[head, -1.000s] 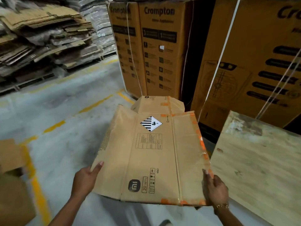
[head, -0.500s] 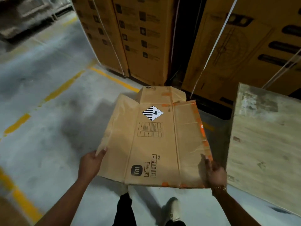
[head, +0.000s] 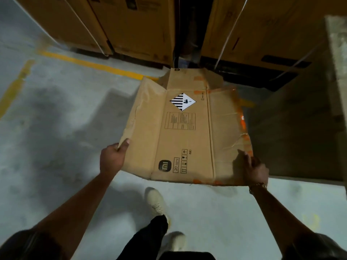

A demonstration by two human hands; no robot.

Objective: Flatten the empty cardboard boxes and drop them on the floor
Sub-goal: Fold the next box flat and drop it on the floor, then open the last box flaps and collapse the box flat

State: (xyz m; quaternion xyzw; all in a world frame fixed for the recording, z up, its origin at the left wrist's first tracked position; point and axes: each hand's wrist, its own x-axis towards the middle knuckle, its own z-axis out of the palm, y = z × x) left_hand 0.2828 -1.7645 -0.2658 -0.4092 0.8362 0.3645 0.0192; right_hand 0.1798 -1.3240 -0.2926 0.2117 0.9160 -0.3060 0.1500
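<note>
A flattened brown cardboard box point(head: 185, 136) with a black-and-white diamond label and orange tape along its right edge hangs level above the grey floor, in front of me. My left hand point(head: 112, 158) grips its near left edge, thumb on top. My right hand point(head: 253, 167) holds the near right corner, fingers curled over the edge. The box's far flap points toward the stacked cartons.
Tall strapped brown cartons point(head: 131, 25) stand along the far side with a dark gap between them. A wooden board point(head: 338, 81) rises at the right. Yellow floor lines point(head: 90, 64) run at the left. My shoes point(head: 155, 201) stand on the concrete floor point(head: 56, 147) below the box.
The view has tilted down toward the floor and my feet. The flattened box has come lower, still held flat in both hands.
</note>
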